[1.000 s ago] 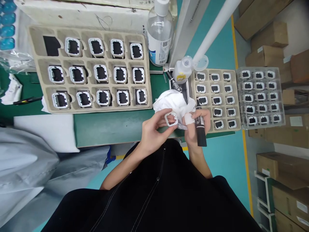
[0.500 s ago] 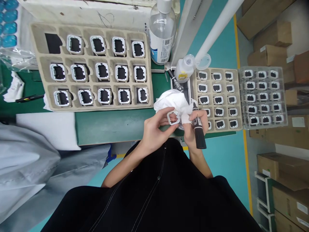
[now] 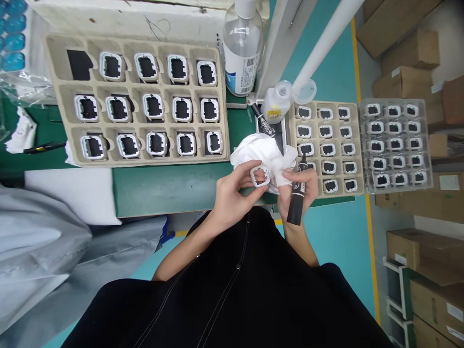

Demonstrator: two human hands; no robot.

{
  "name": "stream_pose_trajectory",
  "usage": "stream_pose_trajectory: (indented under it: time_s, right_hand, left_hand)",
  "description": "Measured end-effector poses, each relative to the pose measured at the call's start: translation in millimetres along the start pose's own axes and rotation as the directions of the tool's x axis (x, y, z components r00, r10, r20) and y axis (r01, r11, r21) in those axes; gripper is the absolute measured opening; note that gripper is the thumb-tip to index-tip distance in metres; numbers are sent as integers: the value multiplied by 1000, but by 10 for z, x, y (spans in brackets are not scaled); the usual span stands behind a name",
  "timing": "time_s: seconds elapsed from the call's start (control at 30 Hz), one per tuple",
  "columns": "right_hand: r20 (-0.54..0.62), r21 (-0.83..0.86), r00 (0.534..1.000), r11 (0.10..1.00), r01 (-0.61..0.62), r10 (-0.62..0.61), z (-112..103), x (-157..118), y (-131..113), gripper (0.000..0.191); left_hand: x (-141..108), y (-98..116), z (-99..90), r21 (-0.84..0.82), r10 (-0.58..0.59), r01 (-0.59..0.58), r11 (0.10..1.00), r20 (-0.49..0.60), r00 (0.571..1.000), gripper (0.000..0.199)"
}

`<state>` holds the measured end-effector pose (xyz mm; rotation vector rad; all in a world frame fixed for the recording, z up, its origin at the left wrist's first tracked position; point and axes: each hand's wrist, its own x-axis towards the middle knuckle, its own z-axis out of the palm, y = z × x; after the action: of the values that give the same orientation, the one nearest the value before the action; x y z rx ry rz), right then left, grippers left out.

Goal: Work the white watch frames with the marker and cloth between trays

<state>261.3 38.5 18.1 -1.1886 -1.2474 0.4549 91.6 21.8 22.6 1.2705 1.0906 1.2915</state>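
Observation:
A small white square frame [image 3: 260, 168] is pinched between the thumb and fingers of my left hand [image 3: 235, 192], near the bench's front edge. My right hand [image 3: 307, 187] is closed around a black marker [image 3: 297, 195], whose dark tip points up and away from me. The same hand's fingers touch a crumpled white cloth [image 3: 261, 149], which lies between and just beyond my hands. Similar frames sit in the compartments of a large pulp tray [image 3: 139, 158] at the left; its far left compartment holds only a black piece.
A second pulp tray [image 3: 357, 150] and a clear plastic tray [image 3: 428, 145] hold more frames at the right. Beyond the cloth stand a pump bottle [image 3: 241, 63] and a smaller open-capped bottle [image 3: 273, 104]. A white pole [image 3: 326, 43] slants across behind them.
The marker in my right hand has swung, its tip moving right and its thick end left. My right fingers have shifted slightly right. My left hand and the frame are nearly unmoved.

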Motion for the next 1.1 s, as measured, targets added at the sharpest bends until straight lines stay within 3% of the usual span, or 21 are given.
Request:
stream_pose_trajectory:
  time_s: [0.1,0.3,0.53,0.73,1.1]
  right_hand:
    - [-52,2,998,999,38,-38,23,13,-32,32]
    - [-22,38,1000,999,-8,9,16,-16,-82,22]
    - [116,34,993,999,-18,14,34,53,-148,14]
    - [199,-44,974,994,-99,106,19,56,-170,19]
    - [273,-45,950,988,-146,153,42,98,-184,26]
  left_hand:
    - [-2,0,-1,-10,0,0,1000,6,1000,53]
    - [2,0,2,31,1,-1,1000,-2,1000,54]
    - [8,4,8,83,75,-74,994,-6,997,48]
    - [-1,-17,-4,219,119,-120,968,18,993,48]
    - [8,-120,-57,413,249,-249,876,54,967,44]
